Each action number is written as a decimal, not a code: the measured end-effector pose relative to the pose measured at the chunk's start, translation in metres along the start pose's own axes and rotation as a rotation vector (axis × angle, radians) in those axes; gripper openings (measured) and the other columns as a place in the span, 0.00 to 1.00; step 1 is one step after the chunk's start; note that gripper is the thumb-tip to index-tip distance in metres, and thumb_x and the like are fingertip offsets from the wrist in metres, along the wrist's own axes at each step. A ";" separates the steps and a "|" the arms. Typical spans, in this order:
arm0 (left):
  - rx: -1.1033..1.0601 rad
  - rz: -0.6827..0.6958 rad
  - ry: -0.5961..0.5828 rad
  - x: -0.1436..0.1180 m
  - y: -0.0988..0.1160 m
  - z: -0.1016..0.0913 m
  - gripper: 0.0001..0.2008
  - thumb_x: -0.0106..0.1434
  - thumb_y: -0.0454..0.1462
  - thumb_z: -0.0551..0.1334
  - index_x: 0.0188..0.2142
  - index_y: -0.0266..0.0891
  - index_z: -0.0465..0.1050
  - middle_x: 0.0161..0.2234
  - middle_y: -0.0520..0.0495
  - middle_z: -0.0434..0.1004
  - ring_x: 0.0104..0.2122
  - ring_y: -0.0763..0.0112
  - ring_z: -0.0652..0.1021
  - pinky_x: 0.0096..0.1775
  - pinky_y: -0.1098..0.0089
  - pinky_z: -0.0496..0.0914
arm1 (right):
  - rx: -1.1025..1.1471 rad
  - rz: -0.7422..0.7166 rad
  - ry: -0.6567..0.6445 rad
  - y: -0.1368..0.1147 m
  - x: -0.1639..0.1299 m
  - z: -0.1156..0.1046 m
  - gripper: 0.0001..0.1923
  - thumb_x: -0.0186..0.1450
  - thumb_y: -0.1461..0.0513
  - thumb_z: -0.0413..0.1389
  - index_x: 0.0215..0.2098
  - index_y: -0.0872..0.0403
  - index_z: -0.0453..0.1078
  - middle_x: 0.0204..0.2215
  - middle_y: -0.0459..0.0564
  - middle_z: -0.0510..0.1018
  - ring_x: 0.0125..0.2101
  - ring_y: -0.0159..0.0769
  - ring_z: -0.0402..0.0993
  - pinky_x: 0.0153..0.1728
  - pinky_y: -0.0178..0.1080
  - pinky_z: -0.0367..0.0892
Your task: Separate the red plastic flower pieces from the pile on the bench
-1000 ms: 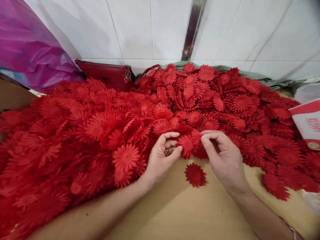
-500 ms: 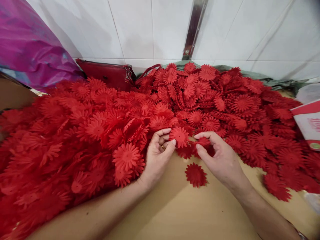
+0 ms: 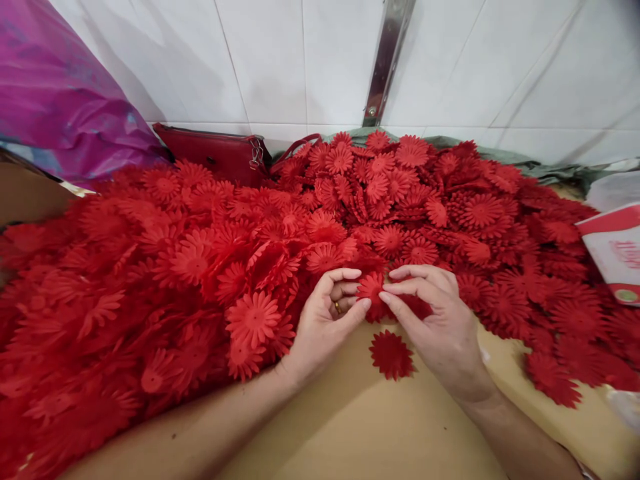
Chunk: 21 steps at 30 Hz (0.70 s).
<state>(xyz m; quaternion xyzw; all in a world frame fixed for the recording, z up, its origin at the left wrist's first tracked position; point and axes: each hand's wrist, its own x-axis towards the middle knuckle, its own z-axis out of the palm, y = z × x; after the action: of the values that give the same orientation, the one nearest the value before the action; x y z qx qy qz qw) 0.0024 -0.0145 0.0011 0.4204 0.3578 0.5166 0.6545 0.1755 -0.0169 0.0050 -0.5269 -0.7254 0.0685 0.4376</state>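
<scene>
Holding a red flower piece [image 3: 371, 295] between both hands, just in front of a broad heap of like pieces [image 3: 253, 320]. Gripping its left side lightly with the left hand [image 3: 323, 327], thumb against the petals, fingers curled loosely, with a gap left between index finger and thumb; wearing a yellow ring [image 3: 338, 307] on that hand. Pinching its right side with the right hand [image 3: 443, 320], thumb and one finger almost meeting at the petals, another finger stretched out above. Just below, leaving a single darker flower [image 3: 391, 355] lying apart on the tan table [image 3: 350, 427]. Farther out, seeing a red-and-white packet [image 3: 617, 253] at the right, a dark red bag [image 3: 215, 153] behind the heap, purple plastic [image 3: 65, 93] at the upper left, green cloth [image 3: 540, 171] along the back, and a metal strip [image 3: 389, 57] against white tiles [image 3: 275, 60].
</scene>
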 end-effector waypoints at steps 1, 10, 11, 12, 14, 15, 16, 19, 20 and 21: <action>0.012 -0.001 0.001 0.000 0.000 0.000 0.16 0.62 0.33 0.69 0.48 0.40 0.70 0.40 0.50 0.76 0.36 0.78 0.77 0.42 0.76 0.72 | 0.007 -0.016 0.000 0.001 0.000 0.000 0.01 0.68 0.61 0.61 0.37 0.48 0.76 0.42 0.50 0.79 0.47 0.44 0.71 0.52 0.51 0.65; -0.031 -0.036 -0.030 0.002 0.002 0.001 0.18 0.60 0.35 0.71 0.48 0.40 0.69 0.39 0.51 0.76 0.37 0.77 0.77 0.44 0.75 0.72 | 0.058 -0.117 -0.042 -0.001 0.002 -0.001 0.05 0.72 0.67 0.54 0.38 0.52 0.70 0.36 0.50 0.76 0.40 0.37 0.73 0.45 0.43 0.69; -0.030 -0.046 -0.020 0.001 0.003 0.002 0.19 0.59 0.35 0.72 0.48 0.40 0.69 0.40 0.51 0.76 0.38 0.77 0.77 0.44 0.75 0.72 | 0.071 -0.099 -0.046 -0.002 0.001 -0.001 0.06 0.72 0.67 0.54 0.38 0.52 0.70 0.37 0.50 0.76 0.40 0.36 0.73 0.44 0.42 0.69; -0.029 -0.055 -0.013 0.001 0.003 0.002 0.21 0.57 0.34 0.73 0.48 0.40 0.69 0.41 0.51 0.75 0.38 0.77 0.76 0.44 0.74 0.72 | 0.080 -0.082 -0.051 -0.002 0.000 -0.001 0.06 0.72 0.67 0.54 0.38 0.52 0.70 0.37 0.50 0.76 0.39 0.35 0.73 0.43 0.40 0.69; -0.025 -0.066 -0.015 0.000 0.003 0.002 0.26 0.53 0.32 0.75 0.49 0.41 0.69 0.43 0.51 0.74 0.39 0.76 0.76 0.44 0.74 0.72 | 0.073 -0.066 -0.054 -0.003 -0.001 -0.001 0.05 0.72 0.67 0.54 0.39 0.52 0.70 0.36 0.49 0.76 0.38 0.34 0.73 0.42 0.40 0.68; -0.018 -0.065 -0.017 0.000 0.002 0.002 0.28 0.51 0.31 0.76 0.49 0.42 0.69 0.44 0.51 0.74 0.40 0.75 0.76 0.45 0.74 0.73 | 0.056 -0.073 -0.052 -0.003 -0.002 0.000 0.05 0.72 0.67 0.55 0.39 0.52 0.70 0.35 0.48 0.76 0.37 0.34 0.73 0.41 0.40 0.68; -0.009 -0.059 -0.016 0.000 0.001 0.001 0.29 0.51 0.31 0.76 0.49 0.42 0.69 0.44 0.51 0.74 0.41 0.75 0.76 0.45 0.73 0.73 | 0.034 -0.086 -0.055 -0.004 -0.003 0.000 0.05 0.72 0.67 0.55 0.39 0.52 0.70 0.34 0.48 0.76 0.36 0.35 0.72 0.41 0.40 0.67; 0.002 -0.026 0.004 0.001 -0.001 0.001 0.26 0.55 0.31 0.73 0.51 0.41 0.67 0.43 0.49 0.77 0.41 0.74 0.78 0.46 0.72 0.72 | -0.017 -0.131 -0.097 -0.007 -0.003 0.001 0.06 0.72 0.67 0.54 0.36 0.52 0.68 0.30 0.46 0.73 0.33 0.35 0.69 0.41 0.42 0.64; -0.005 -0.021 0.009 0.001 -0.001 0.002 0.24 0.57 0.32 0.71 0.51 0.40 0.67 0.42 0.49 0.78 0.41 0.74 0.78 0.46 0.72 0.72 | -0.017 -0.126 -0.122 -0.008 -0.003 0.000 0.07 0.72 0.67 0.53 0.35 0.52 0.67 0.29 0.45 0.72 0.32 0.35 0.68 0.41 0.42 0.63; -0.014 -0.019 0.009 0.002 -0.001 0.002 0.23 0.58 0.32 0.70 0.51 0.40 0.66 0.40 0.49 0.79 0.40 0.75 0.78 0.46 0.73 0.72 | -0.005 -0.101 -0.144 -0.009 -0.002 -0.001 0.07 0.72 0.66 0.53 0.35 0.52 0.66 0.28 0.44 0.71 0.32 0.34 0.68 0.41 0.42 0.62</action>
<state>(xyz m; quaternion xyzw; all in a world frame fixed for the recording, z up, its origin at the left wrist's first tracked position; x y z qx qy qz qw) 0.0049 -0.0133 0.0008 0.4099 0.3610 0.5147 0.6609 0.1698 -0.0230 0.0092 -0.4846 -0.7807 0.0823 0.3859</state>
